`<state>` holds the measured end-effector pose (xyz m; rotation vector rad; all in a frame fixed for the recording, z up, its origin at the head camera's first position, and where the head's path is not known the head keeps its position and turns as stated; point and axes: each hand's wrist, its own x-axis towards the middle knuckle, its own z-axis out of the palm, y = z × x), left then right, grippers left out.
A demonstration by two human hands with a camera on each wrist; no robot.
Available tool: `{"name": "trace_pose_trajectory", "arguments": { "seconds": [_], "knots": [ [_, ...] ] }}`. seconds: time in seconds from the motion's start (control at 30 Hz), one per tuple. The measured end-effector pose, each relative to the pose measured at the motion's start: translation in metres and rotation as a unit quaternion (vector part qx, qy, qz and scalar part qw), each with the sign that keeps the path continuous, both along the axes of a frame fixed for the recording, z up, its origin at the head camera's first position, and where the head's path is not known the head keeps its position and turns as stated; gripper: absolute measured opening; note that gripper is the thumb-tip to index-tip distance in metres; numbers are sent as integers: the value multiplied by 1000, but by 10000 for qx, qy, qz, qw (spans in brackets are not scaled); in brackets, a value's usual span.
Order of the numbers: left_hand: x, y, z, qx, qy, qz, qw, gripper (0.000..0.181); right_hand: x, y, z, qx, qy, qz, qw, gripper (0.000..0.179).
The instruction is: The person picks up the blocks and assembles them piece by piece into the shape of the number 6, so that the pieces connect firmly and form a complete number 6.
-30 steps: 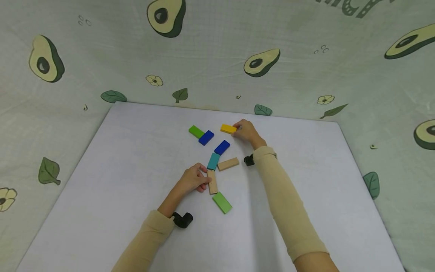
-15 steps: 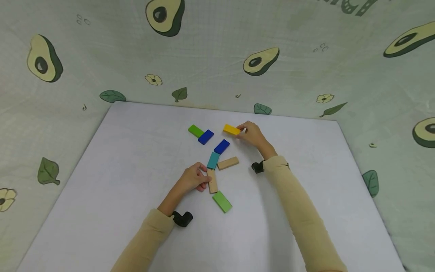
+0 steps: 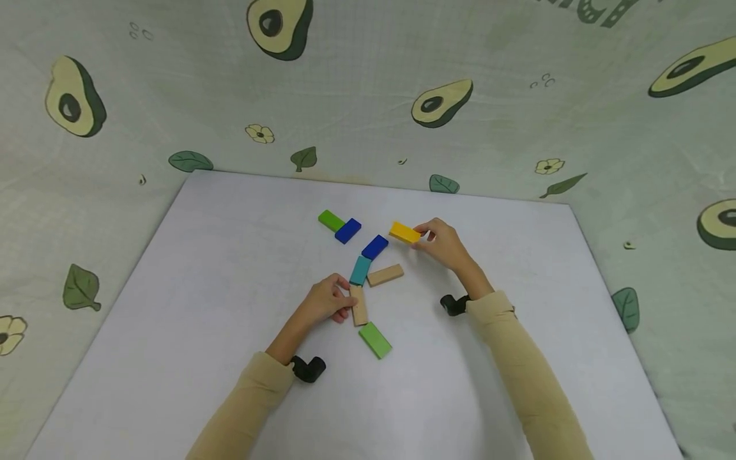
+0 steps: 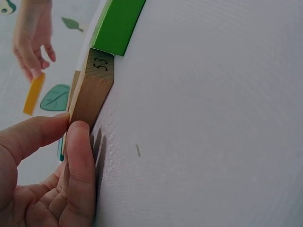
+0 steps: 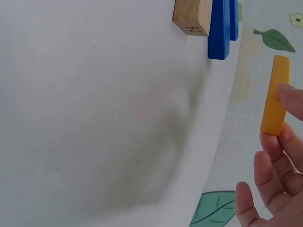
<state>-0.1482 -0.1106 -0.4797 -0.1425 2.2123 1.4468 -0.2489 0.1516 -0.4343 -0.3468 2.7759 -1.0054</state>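
My right hand [image 3: 445,246] pinches a yellow block [image 3: 404,232] by one end, raised above the white table [image 3: 230,255]. In the right wrist view the thumb lies on the face of the yellow block [image 5: 276,101], with fingertips at its lower end. With thumb and a finger, my left hand [image 3: 323,301] holds a plain wooden block [image 3: 360,312] lying on the table. The left wrist view shows "53" on the end of this wooden block [image 4: 92,90]. A light green block [image 3: 375,340] meets its near end, and a teal block [image 3: 360,271] its far end.
A dark blue block [image 3: 375,247] continues the bent row beyond the teal one. Another wooden block [image 3: 386,275] lies to the row's right. Farther back, a green block [image 3: 331,220] touches a second blue block [image 3: 348,230]. An avocado-print cloth [image 3: 356,76] rises behind the table.
My right hand has drawn the yellow block nearer and to the right, away from the table's far edge. My left hand and the blocks on the table have stayed put.
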Motion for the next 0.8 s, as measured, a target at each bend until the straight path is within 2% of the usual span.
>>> {"name": "trace_pose_trajectory", "arguments": {
  "seconds": [0.33,0.6,0.8],
  "knots": [
    [-1,0,2,-65,-64,0,10000,33,29,14,-10,213,-142,-93,9996,36],
    [0,0,2,-59,-30,-11,10000,34,35,14,-23,406,-98,-99,9991,35],
    [-1,0,0,-42,-20,-9,10000,34,40,11,-22,592,-174,-132,9980,37]
  ]
}}
